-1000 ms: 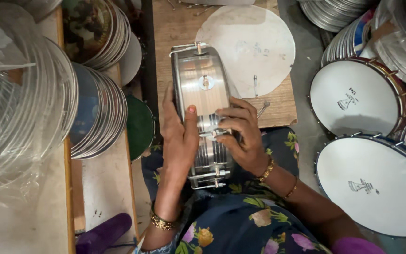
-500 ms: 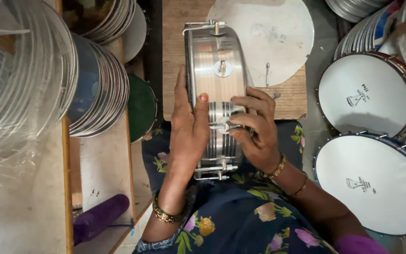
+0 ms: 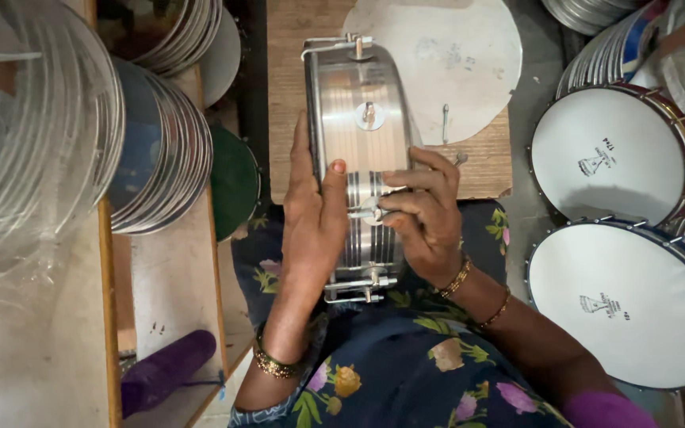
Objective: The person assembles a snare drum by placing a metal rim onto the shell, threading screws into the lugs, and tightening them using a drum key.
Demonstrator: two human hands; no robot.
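Floral dark-blue garment (image 3: 406, 388) is filling the near edge of the view, over the person's lap. Steel drum shell (image 3: 356, 166) is lying on its side, near end resting on the lap, far end sitting on the wooden board (image 3: 295, 95). Left hand (image 3: 311, 222) is lying flat along the shell's left flank, fingers extended and pressing on it, thumb (image 3: 333, 190) reaching over the ribbed middle band. Right hand (image 3: 422, 218) is curling over the right side, fingers (image 3: 402, 202) pinching a small round tension fitting (image 3: 372, 210) at mid-shell. Purple cylinder (image 3: 170, 371) is lying near-left on the pale shelf (image 3: 172, 293). Two finished drums with white heads, near drum (image 3: 628, 305) and far drum (image 3: 612, 154), are standing right, just beside each other. Stack of round discs (image 3: 160, 150) is leaning at left, clear plastic-wrapped hoops (image 3: 25, 135) beside it. Round metal sheet (image 3: 445, 55) is lying on the board beyond the shell.
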